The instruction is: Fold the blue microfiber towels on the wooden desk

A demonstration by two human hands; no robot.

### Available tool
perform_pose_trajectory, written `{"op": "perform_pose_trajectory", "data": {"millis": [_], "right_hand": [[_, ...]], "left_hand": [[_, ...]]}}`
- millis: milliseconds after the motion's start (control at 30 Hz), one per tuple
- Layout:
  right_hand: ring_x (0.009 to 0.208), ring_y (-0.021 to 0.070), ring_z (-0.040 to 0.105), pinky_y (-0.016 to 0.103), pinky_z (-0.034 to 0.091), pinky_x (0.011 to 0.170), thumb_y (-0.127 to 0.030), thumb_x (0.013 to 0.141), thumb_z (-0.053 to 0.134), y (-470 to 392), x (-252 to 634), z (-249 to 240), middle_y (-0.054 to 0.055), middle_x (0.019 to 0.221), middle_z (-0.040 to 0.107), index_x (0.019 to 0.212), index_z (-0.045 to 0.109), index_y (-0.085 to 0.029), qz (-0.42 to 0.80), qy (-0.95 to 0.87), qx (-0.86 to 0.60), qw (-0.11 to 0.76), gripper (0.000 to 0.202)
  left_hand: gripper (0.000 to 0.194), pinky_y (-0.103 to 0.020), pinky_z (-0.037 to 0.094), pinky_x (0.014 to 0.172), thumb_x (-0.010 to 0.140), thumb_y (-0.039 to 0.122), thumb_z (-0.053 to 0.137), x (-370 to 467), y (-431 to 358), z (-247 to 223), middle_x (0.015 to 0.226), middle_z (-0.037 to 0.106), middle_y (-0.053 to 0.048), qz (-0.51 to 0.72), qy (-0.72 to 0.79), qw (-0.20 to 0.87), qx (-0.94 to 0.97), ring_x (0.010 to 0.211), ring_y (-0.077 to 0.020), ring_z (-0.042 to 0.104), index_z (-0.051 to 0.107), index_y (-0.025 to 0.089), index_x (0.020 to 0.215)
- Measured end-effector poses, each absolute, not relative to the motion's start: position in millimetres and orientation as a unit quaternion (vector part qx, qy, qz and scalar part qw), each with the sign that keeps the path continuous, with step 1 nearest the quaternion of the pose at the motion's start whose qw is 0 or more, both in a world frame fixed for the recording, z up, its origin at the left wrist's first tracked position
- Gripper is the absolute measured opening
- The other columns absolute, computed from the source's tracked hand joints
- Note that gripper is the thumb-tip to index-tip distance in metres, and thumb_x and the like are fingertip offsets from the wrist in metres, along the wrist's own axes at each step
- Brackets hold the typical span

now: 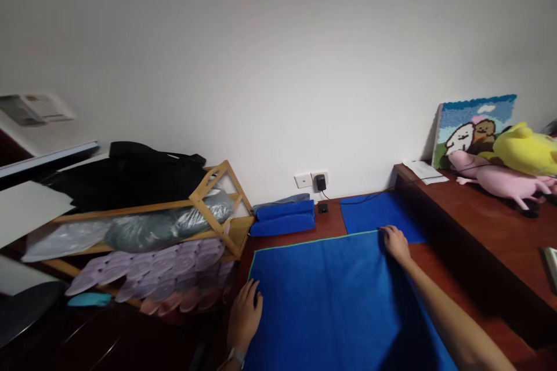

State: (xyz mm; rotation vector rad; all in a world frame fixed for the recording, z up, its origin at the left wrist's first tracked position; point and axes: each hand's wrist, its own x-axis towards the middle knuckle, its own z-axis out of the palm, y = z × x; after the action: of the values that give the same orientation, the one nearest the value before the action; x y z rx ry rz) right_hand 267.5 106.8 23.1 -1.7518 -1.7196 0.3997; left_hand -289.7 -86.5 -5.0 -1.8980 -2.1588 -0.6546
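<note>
A large blue towel (331, 295) with a light green edge lies spread out on the reddish-brown wooden table. My left hand (246, 314) rests at its left edge, thumb apart from the fingers, which lie on the cloth. At the towel's far right corner is my right hand (395, 245), its fingers closed together on the edge. A second blue cloth (378, 214) lies flat behind that hand. Folded blue cloths (284, 219) are stacked near the wall, at the far left of the table.
A wooden rack (224, 208) at the left holds a black bag (134, 179), plastic-wrapped bundles and several purple slippers (165, 266). A black plug (321, 182) sits in the wall socket. On a raised ledge at right are a pink plush toy (496, 178), a yellow plush (524, 148) and a picture (472, 122).
</note>
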Motion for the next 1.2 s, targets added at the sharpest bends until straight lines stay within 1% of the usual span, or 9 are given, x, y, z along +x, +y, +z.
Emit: {"op": "perform_pose_trajectory", "data": {"millis": [133, 233, 333, 467, 633, 767, 867, 1000, 1200], "right_hand": [[0.132, 0.0294, 0.058, 0.051, 0.045, 0.115, -0.032, 0.097, 0.043, 33.8, 231.9, 9.8, 0.011, 0.143, 0.064, 0.131, 0.071, -0.025, 0.089, -0.738, -0.573, 0.345, 0.044], [0.136, 0.0277, 0.057, 0.05, 0.043, 0.118, -0.038, 0.101, 0.04, -15.7, 226.4, -1.6, 0.008, 0.149, 0.062, 0.137, 0.067, -0.029, 0.079, -0.782, -0.536, 0.308, 0.046], [0.141, 0.0291, 0.054, 0.051, 0.038, 0.123, -0.044, 0.103, 0.036, -35.0, 249.1, -5.2, 0.01, 0.152, 0.059, 0.142, 0.065, -0.024, 0.081, -0.775, -0.572, 0.257, 0.052], [0.151, 0.0308, 0.041, 0.052, 0.033, 0.126, -0.051, 0.103, 0.032, -27.6, 291.2, -14.5, 0.012, 0.161, 0.048, 0.152, 0.054, -0.017, 0.087, -0.742, -0.637, 0.193, 0.064], [0.154, 0.0296, 0.034, 0.054, 0.029, 0.127, -0.046, 0.101, 0.032, -20.1, 304.4, -35.4, 0.01, 0.164, 0.043, 0.156, 0.049, -0.017, 0.041, -0.733, -0.657, 0.172, 0.064], [0.156, 0.0313, 0.031, 0.056, 0.025, 0.128, -0.037, 0.102, 0.029, -5.2, 249.7, -16.4, 0.012, 0.164, 0.042, 0.153, 0.052, -0.013, 0.009, -0.744, -0.635, 0.207, 0.061], [0.157, 0.0284, 0.029, 0.051, 0.026, 0.128, -0.043, 0.106, 0.027, 14.8, 170.5, 9.4, 0.01, 0.167, 0.036, 0.159, 0.043, -0.016, 0.045, -0.796, -0.564, 0.217, 0.061], [0.157, 0.0252, 0.028, 0.047, 0.024, 0.129, -0.05, 0.107, 0.028, 42.6, 79.2, 20.9, 0.009, 0.169, 0.032, 0.163, 0.034, -0.02, 0.113, -0.853, -0.481, 0.171, 0.064], [0.159, 0.0253, 0.022, 0.05, 0.018, 0.13, -0.056, 0.107, 0.023, 70.1, 98.0, 6.7, 0.008, 0.169, 0.03, 0.164, 0.03, -0.02, 0.111, -0.849, -0.5, 0.129, 0.067]], "left_hand": [[0.048, -0.043, 0.053, 0.109, 0.098, 0.034, 0.038, -290.5, -86.5, -5.9, 0.138, 0.071, -0.009, -0.188, -0.736, 0.105, -0.642, 0.13, -0.027, 0.064, 0.072, 0.021, 0.129], [0.048, -0.041, 0.052, 0.108, 0.099, 0.026, 0.037, -282.0, -85.9, 5.4, 0.141, 0.069, -0.01, -0.136, -0.747, 0.124, -0.639, 0.131, -0.0259, 0.063, 0.069, 0.019, 0.133], [0.048, -0.043, 0.049, 0.108, 0.097, 0.02, 0.038, -268.2, -84.8, 24.2, 0.14, 0.069, -0.014, -0.063, -0.751, 0.143, -0.642, 0.128, -0.0274, 0.064, 0.068, 0.016, 0.134], [0.045, -0.046, 0.045, 0.111, 0.095, 0.019, 0.041, -252.4, -75.8, 41.8, 0.133, 0.072, -0.017, -0.017, -0.738, 0.159, -0.655, 0.123, -0.0297, 0.065, 0.071, 0.013, 0.128], [0.048, -0.043, 0.039, 0.118, 0.098, 0.021, 0.038, -235.9, -41.2, 41.0, 0.145, 0.065, -0.016, -0.062, -0.729, 0.143, -0.667, 0.138, -0.0287, 0.056, 0.067, 0.012, 0.136], [0.051, -0.045, 0.032, 0.125, 0.101, 0.029, 0.038, -234.5, -3.0, 32.8, 0.158, 0.055, -0.013, -0.074, -0.728, 0.119, -0.672, 0.148, -0.028, 0.046, 0.06, 0.015, 0.145], [0.054, -0.048, 0.029, 0.126, 0.102, 0.037, 0.04, -243.5, 17.8, 20.9, 0.163, 0.049, -0.011, -0.081, -0.739, 0.099, -0.661, 0.152, -0.0283, 0.041, 0.053, 0.019, 0.152], [0.058, -0.052, 0.027, 0.127, 0.104, 0.044, 0.038, -256.9, 28.9, 0.3, 0.166, 0.044, -0.01, -0.092, -0.758, 0.075, -0.641, 0.154, -0.0284, 0.038, 0.046, 0.023, 0.157], [0.058, -0.051, 0.024, 0.128, 0.105, 0.046, 0.035, -259.6, 27.7, -5.8, 0.168, 0.041, -0.008, -0.103, -0.755, 0.065, -0.645, 0.156, -0.0268, 0.034, 0.044, 0.026, 0.159]]}}
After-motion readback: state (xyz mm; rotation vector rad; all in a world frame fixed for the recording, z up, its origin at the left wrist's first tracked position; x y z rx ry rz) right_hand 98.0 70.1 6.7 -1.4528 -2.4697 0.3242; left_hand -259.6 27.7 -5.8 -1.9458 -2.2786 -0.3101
